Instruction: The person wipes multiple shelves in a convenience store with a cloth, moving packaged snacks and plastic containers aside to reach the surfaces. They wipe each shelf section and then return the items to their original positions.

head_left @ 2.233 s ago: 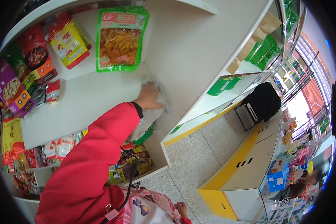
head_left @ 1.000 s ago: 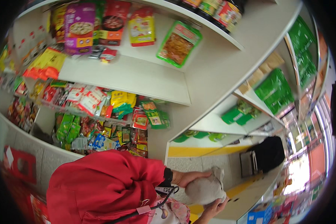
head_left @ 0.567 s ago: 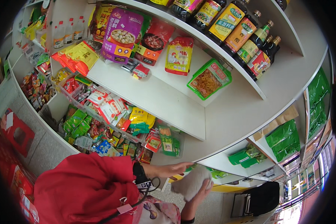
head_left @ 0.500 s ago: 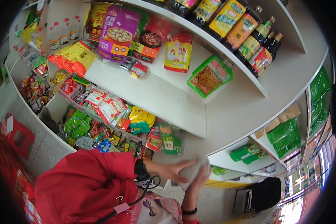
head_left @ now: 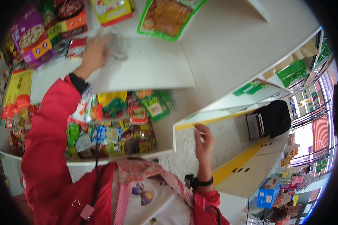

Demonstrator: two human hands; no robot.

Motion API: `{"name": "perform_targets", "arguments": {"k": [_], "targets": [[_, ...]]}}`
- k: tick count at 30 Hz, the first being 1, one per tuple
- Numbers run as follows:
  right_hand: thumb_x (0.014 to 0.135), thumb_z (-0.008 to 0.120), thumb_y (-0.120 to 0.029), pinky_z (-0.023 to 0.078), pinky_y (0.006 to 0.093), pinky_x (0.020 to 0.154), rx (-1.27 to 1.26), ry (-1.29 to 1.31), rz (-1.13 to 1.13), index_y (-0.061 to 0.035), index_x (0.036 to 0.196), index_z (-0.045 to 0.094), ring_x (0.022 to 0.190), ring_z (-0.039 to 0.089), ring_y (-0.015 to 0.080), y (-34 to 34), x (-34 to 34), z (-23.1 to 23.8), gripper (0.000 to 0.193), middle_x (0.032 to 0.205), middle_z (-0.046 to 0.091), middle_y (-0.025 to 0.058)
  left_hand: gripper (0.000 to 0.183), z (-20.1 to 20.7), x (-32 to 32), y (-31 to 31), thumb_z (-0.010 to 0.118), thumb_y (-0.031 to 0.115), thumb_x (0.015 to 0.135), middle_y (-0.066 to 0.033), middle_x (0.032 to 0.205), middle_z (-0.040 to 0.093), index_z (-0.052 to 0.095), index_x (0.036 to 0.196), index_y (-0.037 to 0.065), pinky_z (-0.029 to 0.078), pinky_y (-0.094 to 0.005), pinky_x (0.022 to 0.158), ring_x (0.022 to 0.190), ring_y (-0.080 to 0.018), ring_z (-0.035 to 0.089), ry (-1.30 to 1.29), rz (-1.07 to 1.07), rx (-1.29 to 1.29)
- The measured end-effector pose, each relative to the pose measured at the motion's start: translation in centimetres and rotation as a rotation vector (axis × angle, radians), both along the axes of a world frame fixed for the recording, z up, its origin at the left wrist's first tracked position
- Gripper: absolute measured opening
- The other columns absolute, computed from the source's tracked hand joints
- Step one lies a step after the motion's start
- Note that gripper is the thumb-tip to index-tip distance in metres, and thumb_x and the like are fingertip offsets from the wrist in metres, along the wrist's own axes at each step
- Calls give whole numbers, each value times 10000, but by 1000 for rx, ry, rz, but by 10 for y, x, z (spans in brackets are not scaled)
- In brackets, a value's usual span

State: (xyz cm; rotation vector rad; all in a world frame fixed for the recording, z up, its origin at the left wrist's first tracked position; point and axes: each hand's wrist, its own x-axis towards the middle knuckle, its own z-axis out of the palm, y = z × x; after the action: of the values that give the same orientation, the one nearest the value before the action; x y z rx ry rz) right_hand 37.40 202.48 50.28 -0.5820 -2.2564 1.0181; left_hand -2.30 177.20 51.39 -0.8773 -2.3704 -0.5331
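Note:
A crumpled greyish-white cloth [head_left: 117, 48], blurred by motion, is under the fingers of my left hand [head_left: 94, 54]. My left arm reaches forward over the white shelf [head_left: 154, 69], and the cloth touches its surface. Just left of that hand lies a small red-and-white packet [head_left: 77, 47]. Beyond the cloth, a green-edged food pouch [head_left: 167, 18] leans at the back. Lower and to the right, my right hand [head_left: 204, 142] is raised over the floor, fingers loosely bent with a gap between them. Nothing plainly shows in it.
A purple pouch [head_left: 29, 35] and a yellow-and-red pouch [head_left: 112, 10] stand on the shelf. Below it, bins hold many packets, including a green one [head_left: 154, 105]. A black chair [head_left: 276, 120] stands at the right, near a counter with a yellow stripe [head_left: 236, 163].
My hands have parted. The left went forward and left onto the shelf with the cloth; the right let go of it. The view has shifted, bringing the shelf closer.

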Motion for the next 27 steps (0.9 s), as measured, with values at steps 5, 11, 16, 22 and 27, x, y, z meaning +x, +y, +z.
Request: {"name": "perform_targets", "arguments": {"k": [5, 11, 16, 22, 27], "targets": [[713, 688, -24, 423, 357, 671, 797, 406, -204, -19, 959, 585, 773, 525, 256, 75, -16, 72, 267, 915, 600, 118, 727, -11, -28, 17, 643, 393, 771, -250, 1374, 333, 323, 1391, 188, 378, -530, 968, 1215, -456, 384, -220, 288, -505], [742, 639, -1, 396, 361, 663, 1129, 648, -200, -75, 942, 565, 736, 474, 251, 146, -104, 78, 225, 809, 483, 66, 702, -26, -80, 35, 617, 301, 773, -248, 1218, 452, 298, 1379, 146, 419, -542, 891, 1093, -458, 476, -322, 316, -386], [781, 538, 58, 363, 319, 658, 965, 766, -34, -93, 909, 528, 731, 421, 197, 163, -112, 59, 198, 869, 394, 35, 429, -57, -95, 108, 598, 257, 758, -177, 1112, 561, 531, 1157, 115, 456, -479, 843, 1003, -379, 553, -41, 71, -307], [723, 581, 54, 371, 316, 671, 835, 796, 0, -157, 862, 559, 734, 452, 195, 160, -110, 60, 254, 793, 446, -19, 400, -34, -65, 161, 540, 286, 812, -182, 1182, 570, 569, 1162, 94, 407, -456, 933, 1073, -362, 535, 34, 88, -256], [725, 566, 66, 364, 321, 679, 822, 788, 55, -188, 913, 567, 751, 448, 199, 162, -109, 59, 316, 837, 453, -21, 623, -29, -50, 279, 566, 305, 802, -267, 1334, 388, 390, 1369, 116, 288, -491, 1041, 1237, -429, 361, -254, -124, -271]]}}
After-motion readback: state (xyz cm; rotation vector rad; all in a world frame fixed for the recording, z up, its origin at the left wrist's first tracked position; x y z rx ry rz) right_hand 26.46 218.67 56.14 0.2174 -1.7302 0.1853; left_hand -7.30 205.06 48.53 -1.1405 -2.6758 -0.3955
